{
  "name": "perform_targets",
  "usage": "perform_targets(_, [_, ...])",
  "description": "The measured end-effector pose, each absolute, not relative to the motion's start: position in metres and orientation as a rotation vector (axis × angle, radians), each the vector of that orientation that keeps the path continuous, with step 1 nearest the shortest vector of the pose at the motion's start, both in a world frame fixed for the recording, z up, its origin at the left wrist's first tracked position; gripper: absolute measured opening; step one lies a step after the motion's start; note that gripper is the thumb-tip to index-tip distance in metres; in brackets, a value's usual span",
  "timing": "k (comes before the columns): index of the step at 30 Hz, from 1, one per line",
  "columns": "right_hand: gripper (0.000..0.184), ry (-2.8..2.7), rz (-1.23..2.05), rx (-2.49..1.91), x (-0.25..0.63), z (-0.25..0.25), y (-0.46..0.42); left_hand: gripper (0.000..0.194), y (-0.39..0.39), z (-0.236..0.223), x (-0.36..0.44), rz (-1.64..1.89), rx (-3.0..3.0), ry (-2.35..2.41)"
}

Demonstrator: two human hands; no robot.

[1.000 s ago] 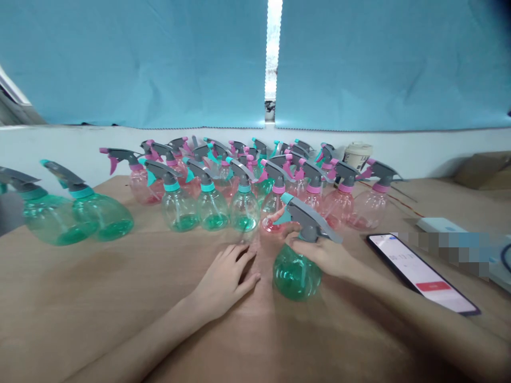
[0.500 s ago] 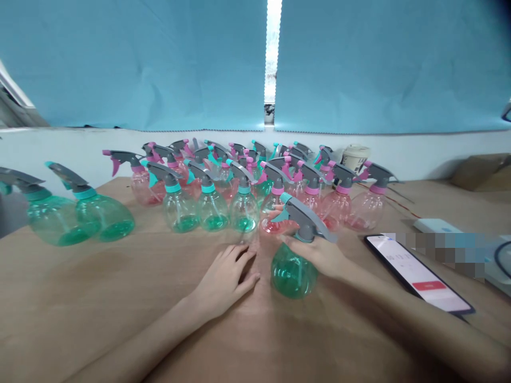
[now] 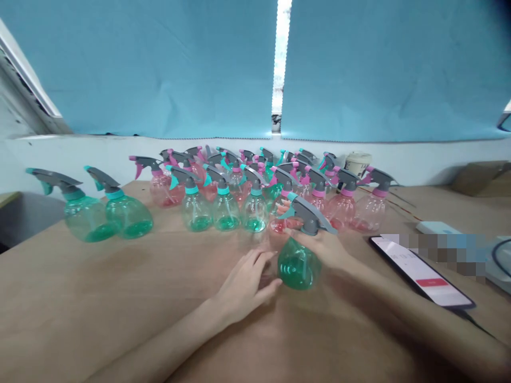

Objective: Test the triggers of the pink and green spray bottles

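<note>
My right hand (image 3: 324, 246) is wrapped round the neck of a green spray bottle (image 3: 298, 266) with a grey and teal trigger head (image 3: 307, 214); the bottle stands on the wooden table (image 3: 120, 298) in front of me. Just left of the bottle, my left hand (image 3: 246, 282) lies flat on the table with its fingers stretched out, the thumb close to the bottle's base. Behind them stand several green spray bottles (image 3: 225, 210) and pink spray bottles (image 3: 343, 205) in a tight group.
Two more green bottles (image 3: 107, 218) stand apart at the far left near the table edge. A phone (image 3: 421, 270) with a lit screen lies to the right, beside a white box (image 3: 439, 229). A paper cup (image 3: 356, 162) stands behind the pink bottles. Blue curtains hang behind.
The view has shifted, so everything sits further right. My right hand still holds the green bottle and has tilted it slightly; my left hand has stayed flat beside it.
</note>
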State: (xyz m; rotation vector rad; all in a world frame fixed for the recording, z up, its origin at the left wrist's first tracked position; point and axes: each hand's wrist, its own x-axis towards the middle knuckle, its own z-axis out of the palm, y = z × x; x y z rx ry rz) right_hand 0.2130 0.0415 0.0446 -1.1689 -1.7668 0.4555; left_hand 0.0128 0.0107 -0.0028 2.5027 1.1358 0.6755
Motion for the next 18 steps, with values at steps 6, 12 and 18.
perform_targets(6, [0.023, -1.785, 0.641, -1.028, 0.176, 0.042, 0.042, 0.064, -0.004, -0.003, 0.001, 0.866, 2.376, 1.142])
perform_targets(12, [0.027, -1.928, 0.689, -0.769, 0.101, 0.051, 0.032, 0.069, -0.028, 0.014, -0.043, 1.058, 2.319, 1.346])
perform_targets(18, [0.035, -1.944, 0.567, -0.554, 0.019, 0.055, 0.037, 0.050, -0.044, 0.026, -0.105, 1.205, 2.369, 1.699])
